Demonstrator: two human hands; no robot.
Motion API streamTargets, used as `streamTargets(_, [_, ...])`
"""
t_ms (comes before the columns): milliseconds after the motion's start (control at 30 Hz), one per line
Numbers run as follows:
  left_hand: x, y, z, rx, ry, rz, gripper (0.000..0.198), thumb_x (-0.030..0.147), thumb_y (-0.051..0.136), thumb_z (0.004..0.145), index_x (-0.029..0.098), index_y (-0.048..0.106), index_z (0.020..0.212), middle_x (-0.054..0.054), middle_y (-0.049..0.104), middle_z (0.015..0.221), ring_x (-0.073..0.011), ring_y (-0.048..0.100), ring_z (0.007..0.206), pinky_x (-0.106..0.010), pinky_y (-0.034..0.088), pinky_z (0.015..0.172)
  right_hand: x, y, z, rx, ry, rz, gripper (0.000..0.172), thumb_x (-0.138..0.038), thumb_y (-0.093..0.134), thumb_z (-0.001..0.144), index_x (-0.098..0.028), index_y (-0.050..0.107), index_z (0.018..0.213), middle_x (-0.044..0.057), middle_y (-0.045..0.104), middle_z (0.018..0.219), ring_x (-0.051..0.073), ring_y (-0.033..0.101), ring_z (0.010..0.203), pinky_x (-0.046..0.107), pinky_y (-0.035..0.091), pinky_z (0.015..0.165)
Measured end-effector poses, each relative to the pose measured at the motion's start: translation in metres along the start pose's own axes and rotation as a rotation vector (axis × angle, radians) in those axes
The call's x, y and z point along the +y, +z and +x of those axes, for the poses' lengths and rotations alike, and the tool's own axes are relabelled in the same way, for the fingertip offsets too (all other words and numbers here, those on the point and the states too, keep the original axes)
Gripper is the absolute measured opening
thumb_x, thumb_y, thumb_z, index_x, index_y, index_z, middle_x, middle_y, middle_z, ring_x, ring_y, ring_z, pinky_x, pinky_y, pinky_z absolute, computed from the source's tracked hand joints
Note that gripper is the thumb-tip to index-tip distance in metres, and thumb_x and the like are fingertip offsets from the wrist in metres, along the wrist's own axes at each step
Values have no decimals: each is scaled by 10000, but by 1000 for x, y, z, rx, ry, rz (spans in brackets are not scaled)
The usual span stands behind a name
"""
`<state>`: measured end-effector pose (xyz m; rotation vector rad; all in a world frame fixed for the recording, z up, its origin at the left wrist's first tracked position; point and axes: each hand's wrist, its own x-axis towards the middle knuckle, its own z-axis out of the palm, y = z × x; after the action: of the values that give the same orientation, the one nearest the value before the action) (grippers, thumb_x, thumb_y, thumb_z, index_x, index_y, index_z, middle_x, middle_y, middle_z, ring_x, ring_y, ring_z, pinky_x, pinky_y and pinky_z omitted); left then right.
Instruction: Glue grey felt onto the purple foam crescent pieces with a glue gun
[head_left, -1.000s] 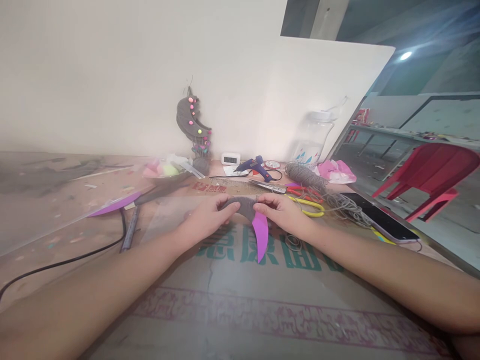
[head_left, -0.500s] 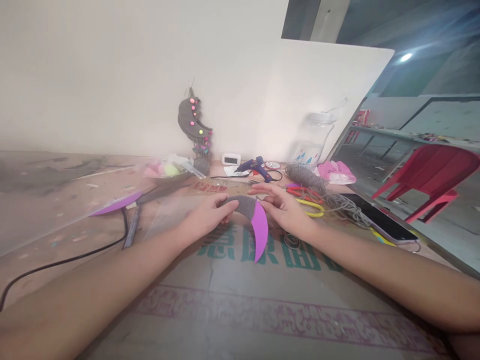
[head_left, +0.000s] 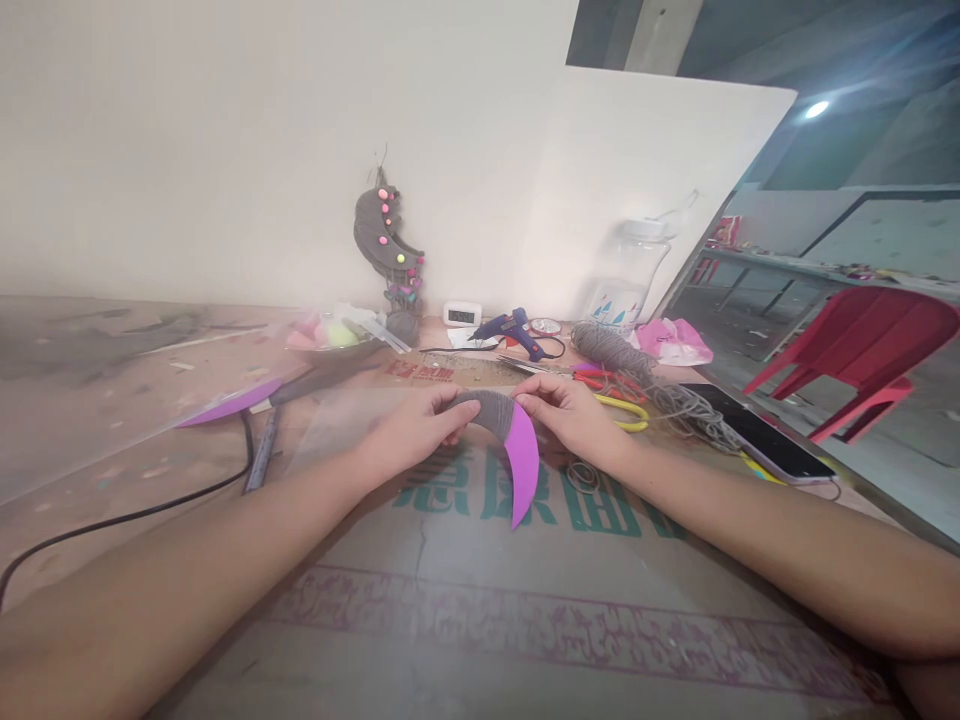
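A purple crescent is partly wrapped in grey yarn; its bare purple tip points down toward me. My left hand grips the wrapped end, thumb on top. At the edge where the wrapping meets the bare purple, my right hand has thumb and fingertips pinched together. Whatever lies in that pinch is too small to see clearly, though it is at the yarn's edge. A small loop of grey yarn rests on the board below my right wrist.
Behind my hands lie a blue glue gun, a white digital clock and yellow-handled scissors. Grey yarn and a phone are at right. A finished yarn moon leans on the wall. A black cable crosses the left.
My right hand's fingers, spread above the crescent before, have drawn in to a pinch at the wrapping's edge. My left hand keeps its grip on the crescent.
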<state>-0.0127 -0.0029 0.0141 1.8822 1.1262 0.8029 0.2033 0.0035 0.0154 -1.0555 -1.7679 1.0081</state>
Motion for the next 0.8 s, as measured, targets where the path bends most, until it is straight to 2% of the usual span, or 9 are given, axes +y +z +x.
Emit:
streamTargets(267, [6,0,-3,-45,-11,-33,339,486,446,843,175,469,709,46,437,609,-89,394,555,-223,295,530,-6,2,-3,-19,57,4,224,-403,570,802,-181,586,826,-81,405,456,67,340,375,206,276,380])
streamTargets(333, [6,0,-3,-47,-13,-49,332,483,451,842,175,470,718,47,433,613,-89,393,557,-224,297,534,-5,2,-2,-29,72,-8,220,-392,559,808,-180,597,852,-72,434,476,69,352,383,205,286,381])
streamTargets(467, [5,1,-2,-33,-34,-89,337,498,451,838,181,467,725,47,440,607,-91,401,547,-225,303,532,2,3,1,-63,103,-47,210,-331,503,837,-183,614,937,-19,548,626,90,459,482,215,370,441])
streamTargets(533, [4,1,-1,-19,-45,-100,342,507,451,834,183,466,725,48,447,597,-94,410,542,-225,310,533,5,1,2,-37,58,-65,225,-280,477,845,-202,587,1025,-15,545,662,99,472,521,221,384,471])
streamTargets(633, [2,1,0,16,-46,-98,365,523,445,830,184,444,694,46,458,584,-100,428,545,-230,327,546,6,-3,2,123,-79,-29,240,-235,465,850,-234,503,1086,-33,492,686,98,447,544,222,378,504])
streamTargets(700, [2,1,0,38,-42,-86,375,525,435,833,184,433,677,43,465,585,-103,435,553,-234,334,558,4,-5,0,194,-139,7,170,-271,469,866,-227,479,1030,-41,461,683,96,427,551,222,372,521])
streamTargets(800, [1,2,1,46,-40,-73,377,528,430,833,184,435,680,42,471,589,-104,437,552,-237,338,561,0,-5,-2,153,-148,-30,177,-362,464,885,-191,503,910,-31,469,661,100,431,578,226,366,548])
